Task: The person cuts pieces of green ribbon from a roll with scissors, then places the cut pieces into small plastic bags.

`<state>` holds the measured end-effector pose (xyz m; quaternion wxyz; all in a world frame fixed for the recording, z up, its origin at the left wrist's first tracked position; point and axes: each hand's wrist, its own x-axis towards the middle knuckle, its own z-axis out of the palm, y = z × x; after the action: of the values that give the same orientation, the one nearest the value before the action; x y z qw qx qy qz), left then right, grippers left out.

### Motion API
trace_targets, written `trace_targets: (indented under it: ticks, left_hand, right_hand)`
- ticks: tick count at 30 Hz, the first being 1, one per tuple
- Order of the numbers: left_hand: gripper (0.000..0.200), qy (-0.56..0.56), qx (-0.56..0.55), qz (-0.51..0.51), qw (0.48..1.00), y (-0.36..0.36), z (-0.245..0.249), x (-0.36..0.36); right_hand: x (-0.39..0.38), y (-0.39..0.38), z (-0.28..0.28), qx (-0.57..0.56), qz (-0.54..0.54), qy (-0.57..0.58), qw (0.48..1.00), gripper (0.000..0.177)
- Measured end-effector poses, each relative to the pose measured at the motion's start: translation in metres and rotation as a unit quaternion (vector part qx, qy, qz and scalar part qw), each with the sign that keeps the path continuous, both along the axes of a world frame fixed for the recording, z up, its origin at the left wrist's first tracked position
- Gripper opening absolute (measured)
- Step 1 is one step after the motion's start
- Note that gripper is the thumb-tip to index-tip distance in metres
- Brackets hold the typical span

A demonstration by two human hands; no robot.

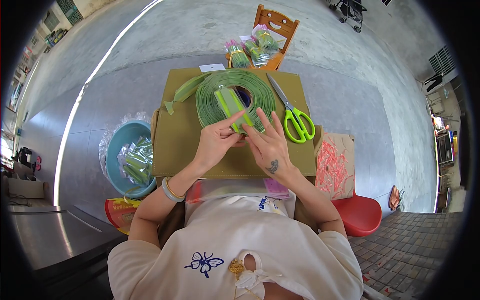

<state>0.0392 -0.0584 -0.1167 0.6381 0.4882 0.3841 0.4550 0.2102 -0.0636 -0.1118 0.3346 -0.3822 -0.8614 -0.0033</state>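
Note:
My left hand point(217, 141) and my right hand point(267, 142) meet over a cardboard box top point(180, 135) on my lap. Both pinch a small green leaf-strip piece point(235, 107) that lies on a large coil of green strip point(222, 92). My left forefinger points along the piece. The fingers of my right hand are spread over the coil's near edge. Green-handled scissors point(295, 117) lie on the box just right of my right hand.
A blue basin point(117, 150) with bagged green items stands at my left. A wooden child's chair point(272, 30) beyond the box carries more bagged bundles. To the right, a board with red strips point(332, 165) rests over a red stool point(360, 215).

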Motion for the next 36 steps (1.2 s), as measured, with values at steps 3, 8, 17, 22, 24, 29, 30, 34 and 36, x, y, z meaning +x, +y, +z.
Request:
trace_targets:
  ticks: [3,8,17,22,24,29,30,34,36]
  left_hand:
    - [0.057,0.024,0.037,-0.019,0.999,-0.007,0.001,0.001]
    - [0.063,0.046,0.061,0.010,0.997,-0.012,-0.007,0.004]
    - [0.070,-0.035,-0.076,0.035,0.996,-0.016,0.012,-0.007]
    - [0.069,0.035,-0.044,0.040,0.998,-0.018,0.005,-0.010]
    - [0.068,0.056,-0.022,0.040,0.997,-0.018,0.001,-0.010]
    - [0.069,0.047,-0.038,0.054,0.997,-0.019,0.005,-0.010]
    - [0.069,0.037,-0.045,0.056,0.997,-0.019,0.007,-0.009]
    - [0.071,0.023,-0.065,0.047,0.997,-0.020,0.016,-0.006]
    - [0.072,0.054,-0.080,0.033,0.995,-0.022,0.027,-0.007]
  right_hand:
    - [-0.010,0.002,0.004,-0.045,0.013,0.008,0.999,0.038]
    - [-0.020,0.014,-0.002,-0.020,0.010,-0.041,0.999,0.046]
    - [-0.008,-0.004,0.004,-0.007,0.021,0.006,1.000,0.021]
    - [-0.016,0.001,0.006,-0.032,0.027,-0.014,0.999,0.013]
    - [-0.016,0.001,0.006,-0.059,0.025,-0.019,0.998,0.012]
    - [-0.019,0.000,0.002,-0.041,0.027,-0.043,0.998,0.010]
    - [-0.019,-0.001,0.004,-0.039,0.025,-0.045,0.998,0.009]
    - [0.009,-0.018,0.037,-0.107,0.052,0.057,0.991,0.012]
    - [0.054,-0.011,0.063,-0.134,-0.005,0.159,0.978,0.013]
